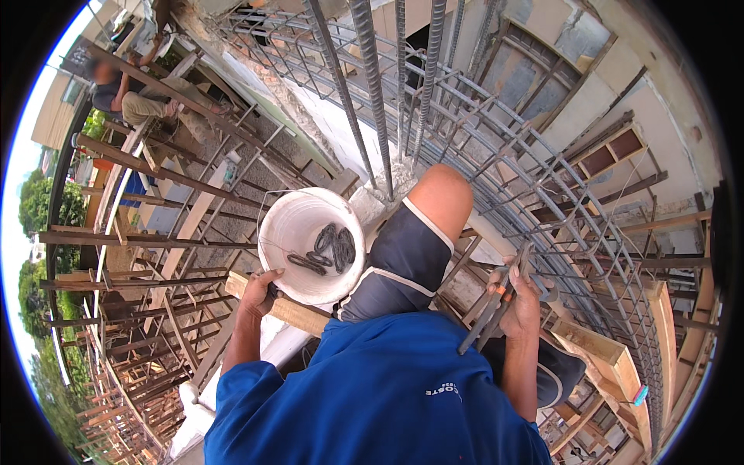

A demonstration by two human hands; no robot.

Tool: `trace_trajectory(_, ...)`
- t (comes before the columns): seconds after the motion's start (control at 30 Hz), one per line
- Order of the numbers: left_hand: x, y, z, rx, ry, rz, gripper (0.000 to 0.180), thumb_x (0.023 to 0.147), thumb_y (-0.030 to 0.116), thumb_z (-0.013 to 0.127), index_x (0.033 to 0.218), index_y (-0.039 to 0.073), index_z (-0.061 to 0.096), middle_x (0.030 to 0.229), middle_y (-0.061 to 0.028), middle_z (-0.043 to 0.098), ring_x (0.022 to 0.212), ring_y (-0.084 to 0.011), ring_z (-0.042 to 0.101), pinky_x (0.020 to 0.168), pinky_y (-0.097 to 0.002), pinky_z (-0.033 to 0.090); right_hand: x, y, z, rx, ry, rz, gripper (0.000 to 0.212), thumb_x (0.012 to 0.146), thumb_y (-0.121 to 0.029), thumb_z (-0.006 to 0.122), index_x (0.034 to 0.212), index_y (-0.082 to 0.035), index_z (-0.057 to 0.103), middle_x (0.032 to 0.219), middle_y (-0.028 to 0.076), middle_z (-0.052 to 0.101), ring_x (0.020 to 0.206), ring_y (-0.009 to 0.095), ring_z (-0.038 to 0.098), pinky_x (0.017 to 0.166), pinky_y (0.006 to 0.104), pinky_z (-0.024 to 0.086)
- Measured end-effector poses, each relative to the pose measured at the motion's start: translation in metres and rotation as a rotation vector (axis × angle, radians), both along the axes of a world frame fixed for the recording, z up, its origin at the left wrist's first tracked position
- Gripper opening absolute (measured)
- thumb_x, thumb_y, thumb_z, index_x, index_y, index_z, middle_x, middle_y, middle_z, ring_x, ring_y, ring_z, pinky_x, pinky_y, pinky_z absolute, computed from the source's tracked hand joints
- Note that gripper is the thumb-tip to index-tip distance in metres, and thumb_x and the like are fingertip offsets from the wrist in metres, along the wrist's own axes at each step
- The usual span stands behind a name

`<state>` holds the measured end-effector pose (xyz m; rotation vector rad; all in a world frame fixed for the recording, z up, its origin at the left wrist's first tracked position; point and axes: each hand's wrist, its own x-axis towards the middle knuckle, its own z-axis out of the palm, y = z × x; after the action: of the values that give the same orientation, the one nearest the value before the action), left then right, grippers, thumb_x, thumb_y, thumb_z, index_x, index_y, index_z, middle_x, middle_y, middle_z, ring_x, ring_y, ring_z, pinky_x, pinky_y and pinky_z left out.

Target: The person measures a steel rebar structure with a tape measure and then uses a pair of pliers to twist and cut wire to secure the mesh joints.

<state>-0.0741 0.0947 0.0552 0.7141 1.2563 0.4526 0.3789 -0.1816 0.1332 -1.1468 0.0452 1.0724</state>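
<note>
A white plastic bucket (pixel 277 236) with a thin wire handle sits tilted beside my raised bent leg. Inside it lie several bundles of dark tie wire (pixel 319 258). My left hand (pixel 260 293) is at the bucket's lower left, its fingers closed against the bucket wall; part of the grip is hidden. Over on the right, my right hand (pixel 524 306) is closed round long-handled pliers (pixel 482 325), which show orange marks. The handles point down toward my shirt, and the metal head sticks up above my fingers near the rebar cage.
Upright rebars (pixel 370 85) rise just ahead of my knee. A long rebar cage (pixel 573 209) runs along the right. Below me on the left are a wooden beam (pixel 298 314) and a drop with timber scaffolding (pixel 186 232). Another person (pixel 116 97) sits at the far left.
</note>
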Motion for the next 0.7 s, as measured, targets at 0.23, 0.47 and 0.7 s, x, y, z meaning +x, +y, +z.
trace_trajectory(0.23, 0.053, 0.006, 0.065, 0.059, -0.366, 0.404, 0.031, 0.088, 0.016, 0.065, 0.116, 0.002, 0.063, 0.103, -0.0072, 0.074, 0.087, -0.0169, 0.073, 0.068, -0.0279, 0.061, -0.021, -0.017, -0.003, 0.432, 0.347, 0.039, 0.067, 0.098, -0.019, 0.062, 0.156, -0.02, 0.028, 0.1, 0.016, 0.067, 0.094, 0.033, 0.07, 0.084, 0.0494, 0.058)
trace_trajectory(0.47, 0.107, 0.163, 0.123, 0.3, -0.474, 0.493, 0.023, 0.09, 0.012, 0.067, 0.11, 0.001, 0.062, 0.094, -0.0096, 0.072, 0.071, -0.0209, 0.072, 0.043, -0.0218, 0.055, -0.002, -0.025, -0.032, 0.373, 0.265, -0.124, 0.062, 0.097, -0.012, 0.056, 0.154, -0.022, 0.033, 0.106, 0.012, 0.063, 0.091, 0.024, 0.066, 0.082, 0.0404, 0.06)
trace_trajectory(0.7, 0.237, 0.325, 0.135, 0.368, -0.623, 0.417, 0.039, 0.093, 0.016, 0.066, 0.12, -0.005, 0.047, 0.1, -0.0224, 0.065, 0.071, -0.0471, 0.07, 0.04, -0.0229, 0.054, 0.006, -0.072, -0.063, 0.293, 0.381, -0.293, 0.037, 0.096, -0.013, 0.059, 0.132, -0.017, 0.051, 0.101, 0.011, 0.064, 0.088, 0.024, 0.065, 0.076, 0.0385, 0.061)
